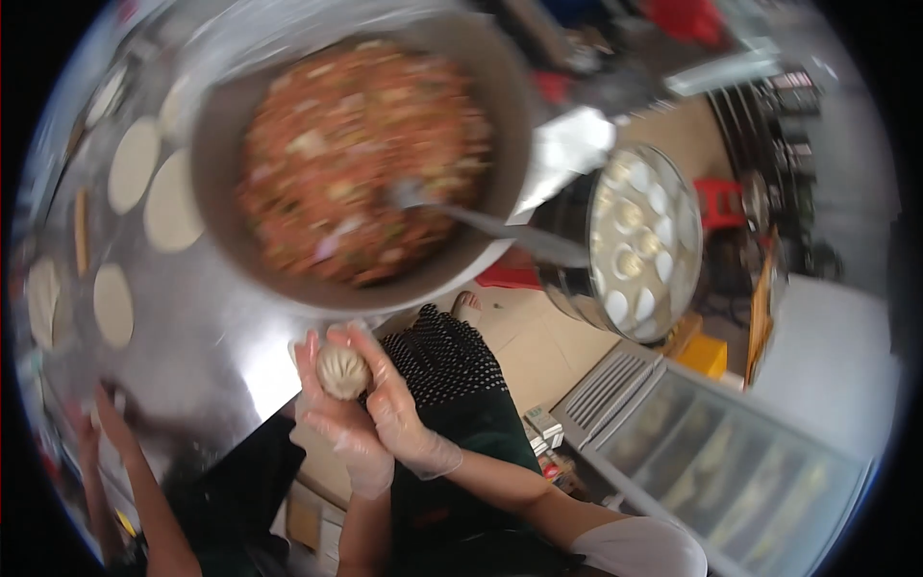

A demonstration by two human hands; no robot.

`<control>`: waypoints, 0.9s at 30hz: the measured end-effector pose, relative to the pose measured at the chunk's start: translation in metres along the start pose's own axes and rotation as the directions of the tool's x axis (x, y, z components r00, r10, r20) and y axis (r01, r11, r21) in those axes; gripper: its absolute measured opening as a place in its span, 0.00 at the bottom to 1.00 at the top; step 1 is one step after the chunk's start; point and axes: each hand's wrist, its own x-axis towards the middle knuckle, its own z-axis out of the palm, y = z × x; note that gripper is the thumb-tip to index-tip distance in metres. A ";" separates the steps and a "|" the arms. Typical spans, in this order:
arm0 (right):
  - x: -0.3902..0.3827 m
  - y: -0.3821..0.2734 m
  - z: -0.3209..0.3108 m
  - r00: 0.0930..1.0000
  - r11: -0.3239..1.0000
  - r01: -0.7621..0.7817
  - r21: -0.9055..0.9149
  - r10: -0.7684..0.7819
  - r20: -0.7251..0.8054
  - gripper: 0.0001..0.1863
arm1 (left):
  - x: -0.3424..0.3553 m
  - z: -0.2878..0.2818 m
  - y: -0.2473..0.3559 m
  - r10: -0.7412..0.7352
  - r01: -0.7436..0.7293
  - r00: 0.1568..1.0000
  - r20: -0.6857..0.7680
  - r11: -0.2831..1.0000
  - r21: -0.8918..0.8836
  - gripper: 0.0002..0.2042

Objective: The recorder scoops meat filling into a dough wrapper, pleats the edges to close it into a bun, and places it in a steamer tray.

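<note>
A pleated round bun (343, 373) of pale dough rests between my two hands, its gathered folds facing up. My left hand (332, 428), in a clear plastic glove, cups it from the left and below. From the right, my right hand (396, 413), gloved the same way, closes against it with the fingers along its side. Just beyond them stands a large bowl (213, 202) of reddish, chunky filling (336, 154). A metal scoop (481, 223) is sunk in the filling, its handle jutting out to the right over the rim.
Flat dough rounds (173, 204) and a wooden rolling pin (82, 231) lie on the metal table (212, 337). Right of the bowl, a round metal steamer (567, 288) holds several buns. A glass-topped freezer (711, 471) stands at lower right. Another person's arm (144, 481) reaches in at lower left.
</note>
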 end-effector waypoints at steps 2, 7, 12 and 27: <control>-0.013 -0.023 -0.024 0.996 0.999 0.053 -0.001 -0.052 -0.072 0.51 | -0.020 0.031 -0.003 0.002 -0.007 0.997 0.076 0.997 0.072 0.49; -0.044 -0.070 -0.122 0.918 0.991 0.113 0.071 -0.077 -0.389 0.51 | -0.061 0.127 -0.047 -0.150 0.108 0.950 0.274 0.981 0.162 0.52; -0.065 -0.102 -0.241 0.818 0.983 0.158 0.089 -0.080 -0.570 0.52 | -0.101 0.224 -0.119 -0.274 0.161 0.848 0.454 0.949 0.272 0.51; -0.057 -0.061 -0.463 0.606 0.853 0.065 0.518 0.379 -0.699 0.38 | -0.122 0.352 -0.307 -0.505 0.451 0.863 0.034 0.798 0.399 0.37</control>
